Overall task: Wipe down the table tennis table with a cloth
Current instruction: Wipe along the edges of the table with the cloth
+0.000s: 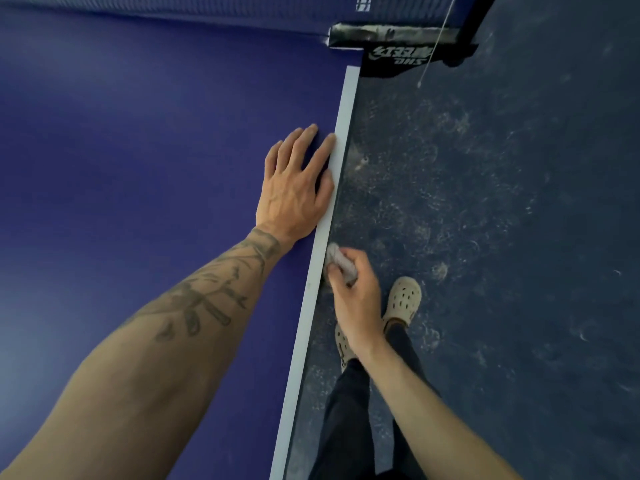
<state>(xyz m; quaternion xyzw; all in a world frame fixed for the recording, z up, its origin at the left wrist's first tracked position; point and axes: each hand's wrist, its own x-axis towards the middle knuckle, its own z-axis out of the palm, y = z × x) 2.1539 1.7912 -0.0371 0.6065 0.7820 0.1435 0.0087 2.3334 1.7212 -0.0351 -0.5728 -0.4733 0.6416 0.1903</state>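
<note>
Progress: the wipe is in hand along the side edge of the worktop. The right hand presses a bunched grey cloth against the vertical side face just below the white sideline, partway between the near end and the net post. The fingers of that hand are curled tightly round the cloth, which shows above the knuckles and touches the edge.

The left hand lies flat on the blue top beside the sideline, fingers spread and holding nothing; it appears to brace the body.

State of surface: the blue top in view looks even and free of obvious marks, though blur prevents any judgement on whether it has been wiped. The stretch of edge from the cloth up to the net post, and the half beyond the net, cannot be confirmed as done. Judged unfinished.

Containers: none in view; no bucket, spray bottle or bin.

Floor: dark, heavily scuffed, with the person's pale clogs close to the worktop.
</note>
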